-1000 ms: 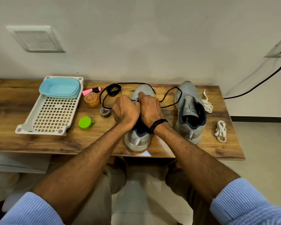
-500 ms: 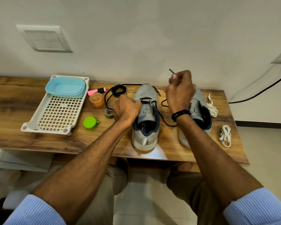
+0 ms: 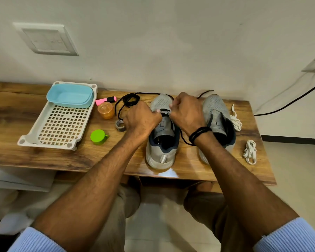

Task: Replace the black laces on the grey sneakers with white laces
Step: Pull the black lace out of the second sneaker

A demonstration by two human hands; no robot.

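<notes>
Two grey sneakers stand toe to the wall on the wooden table [image 3: 35,157]. The left sneaker [image 3: 162,142] still carries a black lace [image 3: 129,100] at its lowest eyelets; loose lace trails left into a coil and right under my wrist. My left hand [image 3: 141,120] and my right hand [image 3: 186,112] are both curled over this shoe's toe end, pinching the lace there. The right sneaker [image 3: 216,113] has no lace in it and is partly hidden by my right arm. One white lace bundle [image 3: 236,120] lies beside it, another white lace bundle [image 3: 250,151] nearer the front.
A white perforated tray [image 3: 62,126] holding a light-blue tub [image 3: 70,95] sits at the left. A pink highlighter [image 3: 105,100], an orange jar [image 3: 105,110], a green lid [image 3: 98,136] and a tape roll [image 3: 120,125] lie between tray and shoes. A black cable [image 3: 289,102] runs along the wall at the right.
My right hand, raised half a second ago pulling a lace end up, has come back down to the left sneaker's eyelets. My left hand has stayed on the shoe.
</notes>
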